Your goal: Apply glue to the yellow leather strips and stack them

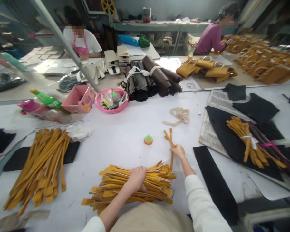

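Observation:
My left hand (136, 179) lies across a pile of mustard-yellow straps (111, 178) in front of me, its fingers and thumb closed over some of them. The straps are long and narrow, with wider flat ends and pale edges. Right of the pile, my right hand (178, 151) is closed on a few loose yellow straps (168, 137); their ends stick out above the fingers and one hangs down below. A small round tan object with a green top (148, 140) sits on the white table just beyond the pile.
More yellow straps (42, 164) lie at left. A tied strap bundle (246, 141) rests on black pieces at right, near a long black strip (215, 183). Beyond are a beige ribbon (180, 115), pink basin (111, 109), dark rolls (157, 75), yellow bags (215, 69) and two people.

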Demonstrator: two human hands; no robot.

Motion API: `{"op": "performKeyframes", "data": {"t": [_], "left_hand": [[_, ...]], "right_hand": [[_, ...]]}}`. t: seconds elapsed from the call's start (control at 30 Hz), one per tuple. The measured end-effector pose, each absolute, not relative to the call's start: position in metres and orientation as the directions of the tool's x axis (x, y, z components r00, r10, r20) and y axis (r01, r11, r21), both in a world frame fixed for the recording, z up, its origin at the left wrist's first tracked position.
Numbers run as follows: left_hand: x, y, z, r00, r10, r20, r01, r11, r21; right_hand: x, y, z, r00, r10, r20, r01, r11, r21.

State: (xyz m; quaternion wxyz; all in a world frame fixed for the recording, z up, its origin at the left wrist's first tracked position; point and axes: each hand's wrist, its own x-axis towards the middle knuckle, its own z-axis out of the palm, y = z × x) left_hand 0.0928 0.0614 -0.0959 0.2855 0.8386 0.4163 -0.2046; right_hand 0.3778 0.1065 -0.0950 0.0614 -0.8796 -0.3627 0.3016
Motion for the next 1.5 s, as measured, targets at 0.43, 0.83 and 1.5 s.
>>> {"op": "performKeyframes", "data": {"t": [0.43, 0.83, 1.5], "left_hand": [[0.084, 0.036, -0.094, 0.559, 0.591, -0.582, 0.829, -0.412, 0.378], [0.075, 0.030, -0.099, 0.601, 0.620, -0.504, 0.798, -0.435, 0.417], [0.062, 0.046, -0.101, 0.574, 0.761, -0.301, 0.806, -0.461, 0.371]], "right_hand": [[0.356, 0.084, 0.037, 0.107, 0.985, -0.134, 0.865, -0.159, -0.477], [0.184, 0.089, -0.083, -0.323, 0.893, -0.312, 0.808, 0.089, -0.582], [0.489, -0.004, -0.121, 0.696, 0.717, -0.044, 0.658, -0.661, -0.361]]}}
